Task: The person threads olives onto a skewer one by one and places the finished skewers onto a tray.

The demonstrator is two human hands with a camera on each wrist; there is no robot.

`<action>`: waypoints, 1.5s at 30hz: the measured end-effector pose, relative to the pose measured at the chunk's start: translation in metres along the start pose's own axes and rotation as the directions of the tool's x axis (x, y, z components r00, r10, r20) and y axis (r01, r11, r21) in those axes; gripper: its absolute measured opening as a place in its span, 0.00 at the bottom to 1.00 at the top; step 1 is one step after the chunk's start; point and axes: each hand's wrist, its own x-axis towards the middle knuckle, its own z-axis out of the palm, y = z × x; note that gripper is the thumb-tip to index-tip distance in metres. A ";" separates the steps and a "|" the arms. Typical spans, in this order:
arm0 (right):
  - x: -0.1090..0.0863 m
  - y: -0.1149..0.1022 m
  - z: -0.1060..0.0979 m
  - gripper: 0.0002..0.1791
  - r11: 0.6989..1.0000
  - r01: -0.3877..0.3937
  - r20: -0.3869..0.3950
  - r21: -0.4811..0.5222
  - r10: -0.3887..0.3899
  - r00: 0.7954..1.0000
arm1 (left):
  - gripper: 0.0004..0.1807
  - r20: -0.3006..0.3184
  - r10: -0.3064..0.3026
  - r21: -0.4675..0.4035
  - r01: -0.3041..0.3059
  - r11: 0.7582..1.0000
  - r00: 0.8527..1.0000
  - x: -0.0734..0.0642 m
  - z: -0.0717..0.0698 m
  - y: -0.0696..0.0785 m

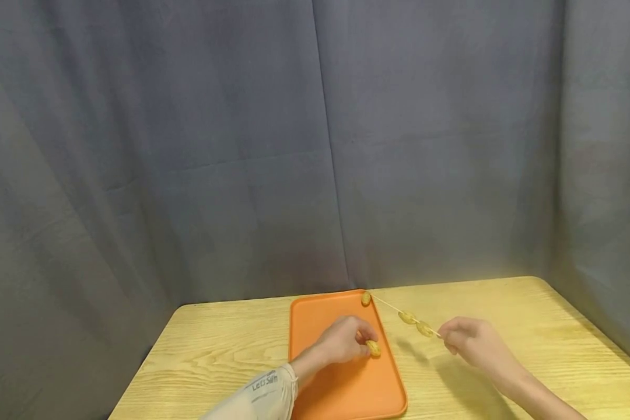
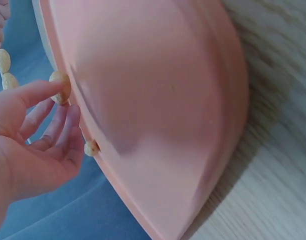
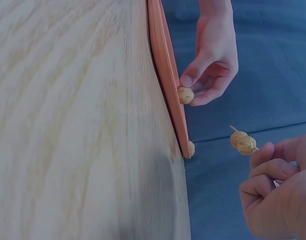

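Observation:
Above the orange tray (image 1: 341,396), my left hand (image 1: 346,340) pinches a tan, rough-shelled oval that looks like a peanut (image 1: 373,349) between thumb and fingers. To the right of the tray, my right hand (image 1: 469,343) grips the near end of a thin pale skewer (image 1: 385,303). Two similar peanuts (image 1: 424,329) are threaded on it, close together near my fingers. The skewer slants away toward the tray's far right corner, its tip bare in the right wrist view. Another peanut (image 1: 366,298) lies at that corner of the tray.
The tray rests on a light wooden table (image 1: 226,344), whose surface extends to both sides of it. A grey-blue curtain (image 1: 252,175) hangs behind the table's far edge and along the sides.

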 end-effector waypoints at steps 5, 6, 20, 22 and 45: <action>-0.002 -0.001 0.002 0.15 0.999 -0.016 -0.008 -0.034 0.016 1.000 | 0.10 -0.034 0.016 -0.009 -0.016 1.000 0.999 -0.005 -0.003 -0.002; -0.002 -0.001 0.002 0.14 0.999 -0.013 -0.015 -0.047 0.012 1.000 | 0.11 -0.049 0.017 -0.026 -0.018 1.000 0.999 -0.007 -0.004 -0.003; -0.020 -0.028 0.008 0.10 0.991 0.119 -0.054 -0.066 -0.123 0.991 | 0.16 -0.254 -0.211 -0.670 -0.014 0.743 0.944 -0.038 -0.041 0.007; -0.023 -0.033 0.008 0.09 0.988 0.135 -0.061 -0.081 -0.140 0.988 | 0.16 -0.237 -0.223 -0.749 -0.032 0.662 0.945 -0.042 -0.047 0.009; -0.046 -0.051 0.021 0.05 0.947 0.320 0.044 -0.009 -0.320 0.947 | 0.29 -0.028 -0.129 -0.986 -0.048 -0.159 0.991 -0.047 -0.063 -0.007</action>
